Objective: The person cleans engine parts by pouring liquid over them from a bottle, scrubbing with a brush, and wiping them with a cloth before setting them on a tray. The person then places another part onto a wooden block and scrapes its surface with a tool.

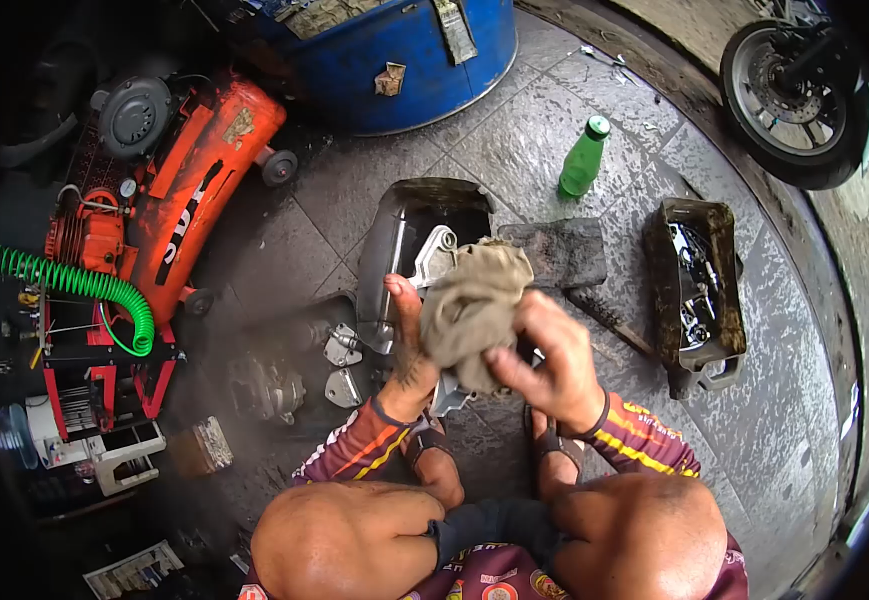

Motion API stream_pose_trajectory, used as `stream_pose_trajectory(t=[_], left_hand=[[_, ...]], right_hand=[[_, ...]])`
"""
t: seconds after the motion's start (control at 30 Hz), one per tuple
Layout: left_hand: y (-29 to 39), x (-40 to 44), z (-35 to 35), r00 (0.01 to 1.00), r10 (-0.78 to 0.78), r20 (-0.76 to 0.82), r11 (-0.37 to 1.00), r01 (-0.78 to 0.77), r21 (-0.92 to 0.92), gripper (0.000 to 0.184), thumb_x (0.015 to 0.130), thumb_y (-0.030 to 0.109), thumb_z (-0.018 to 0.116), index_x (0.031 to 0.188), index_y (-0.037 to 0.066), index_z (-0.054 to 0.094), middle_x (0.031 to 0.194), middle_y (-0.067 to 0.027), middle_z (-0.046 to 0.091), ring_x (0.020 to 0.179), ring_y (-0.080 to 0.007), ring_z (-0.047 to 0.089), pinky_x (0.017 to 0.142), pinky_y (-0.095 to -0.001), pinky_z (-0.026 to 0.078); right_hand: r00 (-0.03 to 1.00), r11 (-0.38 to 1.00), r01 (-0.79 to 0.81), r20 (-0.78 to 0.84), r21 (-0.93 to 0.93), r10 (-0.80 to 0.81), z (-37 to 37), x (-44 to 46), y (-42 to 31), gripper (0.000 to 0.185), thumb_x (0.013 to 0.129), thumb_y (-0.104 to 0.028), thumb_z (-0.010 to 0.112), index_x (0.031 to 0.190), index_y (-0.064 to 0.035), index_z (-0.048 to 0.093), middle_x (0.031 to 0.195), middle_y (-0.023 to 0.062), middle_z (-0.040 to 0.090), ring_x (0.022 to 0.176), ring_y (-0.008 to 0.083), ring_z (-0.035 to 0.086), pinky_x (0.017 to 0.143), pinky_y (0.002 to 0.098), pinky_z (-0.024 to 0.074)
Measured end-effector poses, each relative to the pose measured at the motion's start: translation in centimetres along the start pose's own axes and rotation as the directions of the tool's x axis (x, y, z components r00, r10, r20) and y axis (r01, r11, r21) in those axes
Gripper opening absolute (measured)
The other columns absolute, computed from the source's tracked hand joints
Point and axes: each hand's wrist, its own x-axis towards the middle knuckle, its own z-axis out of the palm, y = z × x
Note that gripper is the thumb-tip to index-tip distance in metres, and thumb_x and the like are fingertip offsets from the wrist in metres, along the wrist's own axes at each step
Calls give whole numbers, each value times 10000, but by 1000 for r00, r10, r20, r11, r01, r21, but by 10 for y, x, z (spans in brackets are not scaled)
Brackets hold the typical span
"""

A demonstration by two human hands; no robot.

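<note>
My left hand [409, 345] supports a silver cast-metal part [436, 255] with a round eyelet at its upper end. The thumb points up, and the other fingers are hidden behind the part and the cloth. A crumpled grey-beige rag [474, 305] covers most of the metal. My right hand [559, 360] grips the rag's right side between thumb and curled fingers, slightly blurred. Just beyond the hands is a dark cut-open container [379, 235]. Small metal pieces [344, 385] lie to the left of my left hand.
A green bottle [582, 160] stands ahead, right of the blue drum [394, 80]. A cut jerrycan [729, 290] holds metal parts at right. A dark slab [559, 250] and a brush-like stick [609, 320] lie nearby. An orange compressor [214, 170] and green coiled hose [74, 275] are left.
</note>
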Motion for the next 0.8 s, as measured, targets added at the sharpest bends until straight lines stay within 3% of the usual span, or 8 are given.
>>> stream_pose_trajectory(t=[0.03, 0.07, 0.17, 0.33, 0.47, 0.5, 0.57, 0.8], left_hand=[[-16, -18, -31, 955, 295, -10, 779, -234, 582, 843, 982, 613, 152, 1491, -53, 65, 1558, -166, 83, 1426, -224, 135, 1189, -347, 96], [-32, -36, -61, 825, 564, -20, 239, -141, 961, 686, 1068, 445, 113, 1510, -29, -109, 1606, -144, -154, 1485, -212, -71, 1205, -347, -18], [3, -17, 28, 843, 487, -229, 537, -82, 840, 732, 1037, 542, 128, 1473, -45, 154, 1474, -151, 221, 1362, -213, 228, 1143, -333, 177], [17, -1, 35, 836, 396, -380, 771, -78, 632, 797, 970, 698, 157, 1250, 37, 503, 1099, -44, 543, 1014, -147, 458, 932, -292, 356], [24, 6, 50, 870, 275, -410, 861, -32, 508, 681, 1004, 626, 285, 1246, 22, 486, 1122, -31, 506, 1017, -115, 432, 938, -276, 359], [19, 11, 53, 774, 212, -596, 913, 60, 403, 637, 1006, 618, 302, 1145, 28, 499, 1013, -2, 470, 954, -108, 416, 891, -275, 374], [21, 13, 35, 835, 295, -464, 873, -38, 486, 605, 999, 605, 349, 1114, 26, 482, 962, 3, 452, 882, -95, 411, 822, -265, 386], [30, 0, 45, 876, 431, -217, 698, -171, 696, 751, 897, 684, 505, 1183, -7, 438, 991, -46, 495, 839, -91, 452, 744, -255, 408]], right_hand=[[987, 997, -77, -142, 1, 76, -1, 5, 5, 290, 777, -139, 736, 990, -12, 586, 881, 144, 545, 893, 334, 534, 764, 409, 452], [988, 996, 39, -148, -79, -50, -3, 16, 8, 314, 771, -139, 735, 1016, -13, 585, 903, 149, 545, 900, 336, 536, 762, 412, 456], [987, 965, 159, 9, -208, -161, 9, 11, 0, 355, 766, -161, 723, 1061, -24, 581, 963, 157, 558, 950, 357, 560, 821, 436, 478], [984, 983, -156, 67, -97, 163, -3, -6, 2, 242, 731, -139, 690, 914, -9, 601, 746, 154, 603, 707, 374, 622, 685, 420, 509], [979, 927, 114, -116, -357, -165, 2, 20, -1, 347, 781, -143, 699, 1089, -14, 604, 1135, 184, 561, 953, 358, 600, 782, 425, 519], [989, 967, 92, -91, -236, -117, 15, 21, 6, 407, 811, -146, 688, 1194, -46, 593, 1057, 171, 565, 911, 375, 619, 770, 446, 527], [985, 958, -1, 165, -286, 50, 15, 13, 14, 319, 822, -77, 649, 1124, 14, 600, 1009, 206, 575, 837, 404, 622, 716, 432, 519], [980, 965, 14, 195, -262, 39, 15, 10, 14, 374, 779, -94, 622, 1144, -12, 630, 919, 178, 642, 738, 391, 649, 671, 440, 541]])
